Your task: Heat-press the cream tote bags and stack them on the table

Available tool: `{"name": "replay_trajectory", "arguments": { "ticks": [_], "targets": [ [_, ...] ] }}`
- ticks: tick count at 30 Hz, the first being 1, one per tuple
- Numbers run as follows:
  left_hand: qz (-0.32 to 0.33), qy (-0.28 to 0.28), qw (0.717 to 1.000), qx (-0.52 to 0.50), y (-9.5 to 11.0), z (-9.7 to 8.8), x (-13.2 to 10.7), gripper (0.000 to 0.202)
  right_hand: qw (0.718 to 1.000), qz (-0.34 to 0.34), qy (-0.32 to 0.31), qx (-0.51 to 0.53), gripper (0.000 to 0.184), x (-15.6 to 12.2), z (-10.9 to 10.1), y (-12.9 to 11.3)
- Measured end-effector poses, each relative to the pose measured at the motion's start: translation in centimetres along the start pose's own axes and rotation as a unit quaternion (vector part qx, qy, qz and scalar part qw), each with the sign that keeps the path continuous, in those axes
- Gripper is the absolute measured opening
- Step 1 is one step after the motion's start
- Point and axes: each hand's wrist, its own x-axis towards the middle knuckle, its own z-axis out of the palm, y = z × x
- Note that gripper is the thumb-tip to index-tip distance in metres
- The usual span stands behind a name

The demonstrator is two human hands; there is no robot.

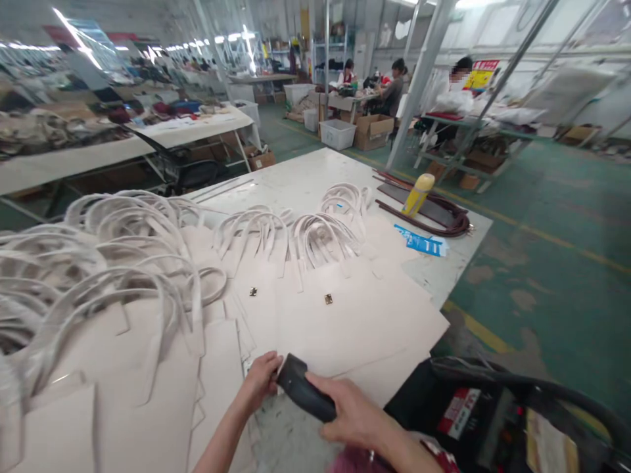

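Both hands grip the black tool [304, 394]: right hand [357, 417] wrapping its handle, left hand [261, 381] pinching its tip.

I am gripping a black tool [305, 393] whose handle is looking like matt rubber or plastic, smooth with a faint sheen. The pale pink bag panels [345, 315] are looking like smooth faux leather, matt, each carrying a small brassy metal clasp [328, 299]. Their looped handles [320, 236] are showing the same soft material with lighter edges. The white desk [305, 177] is gleaming, hard and slightly scuffed. The yellow bottle [417, 194] is looking like glossy plastic. The green floor [542, 263] is appearing worn and patchy.
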Motion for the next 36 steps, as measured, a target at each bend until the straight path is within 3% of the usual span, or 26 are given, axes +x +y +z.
{"name": "replay_trajectory", "arguments": {
  "ticks": [3, 4, 6, 7, 9, 12, 14, 16, 21, 25, 29, 34, 36],
  "targets": [
    [0.073, 0.082, 0.993, 0.055, 0.3, 0.1, 0.2, 0.043, 0.992, 0.058, 0.094, 0.068, 0.075, -3.9, -3.1, 2.5],
    [0.133, 0.128, 0.978, 0.1, 0.4, 0.6, 0.2, 0.047, 0.983, 0.091, 0.128, 0.09, 0.075, -5.5, -4.1, 3.6],
    [0.274, 0.185, 0.92, 0.212, 0.4, 2.4, -0.3, 0.049, 0.962, 0.166, 0.169, 0.138, 0.076, -8.8, -6.0, 6.1],
    [0.332, 0.176, 0.888, 0.266, 0.3, 3.8, -0.7, 0.049, 0.949, 0.198, 0.187, 0.16, 0.078, -10.3, -6.8, 7.4],
    [0.39, 0.093, 0.845, 0.353, 0.1, 7.4, -1.7, 0.051, 0.928, 0.234, 0.209, 0.2, 0.08, -12.4, -7.8, 9.5],
    [0.389, -0.03, 0.791, 0.472, 0.0, 12.9, -2.7, 0.061, 0.914, 0.232, 0.212, 0.256, 0.085, -13.2, -8.7, 11.4],
    [0.373, -0.049, 0.762, 0.527, 0.3, 15.3, -2.7, 0.064, 0.908, 0.225, 0.224, 0.274, 0.085, -12.4, -9.4, 12.0],
    [0.364, -0.04, 0.746, 0.556, 1.0, 16.5, -2.3, 0.067, 0.906, 0.22, 0.256, 0.255, 0.081, -11.1, -10.3, 12.2],
    [0.346, -0.043, 0.732, 0.586, 3.4, 17.6, -0.9, 0.075, 0.907, 0.213, 0.328, 0.156, 0.075, -10.2, -11.6, 11.4],
    [0.336, -0.052, 0.738, 0.583, 4.5, 17.9, -0.3, 0.077, 0.926, 0.24, 0.238, 0.169, 0.079, -12.2, -9.9, 10.3],
    [0.345, -0.073, 0.735, 0.579, 4.8, 17.3, 0.1, 0.071, 0.953, 0.212, 0.139, 0.167, 0.076, -13.2, -7.1, 9.6],
    [0.364, -0.038, 0.746, 0.556, 3.4, 17.4, -0.3, 0.062, 0.966, 0.143, 0.17, 0.132, 0.066, -12.2, -5.4, 10.9],
    [0.365, -0.021, 0.751, 0.551, 2.8, 17.7, -0.5, 0.059, 0.974, 0.115, 0.148, 0.128, 0.065, -12.3, -5.3, 12.2]
  ]
}}
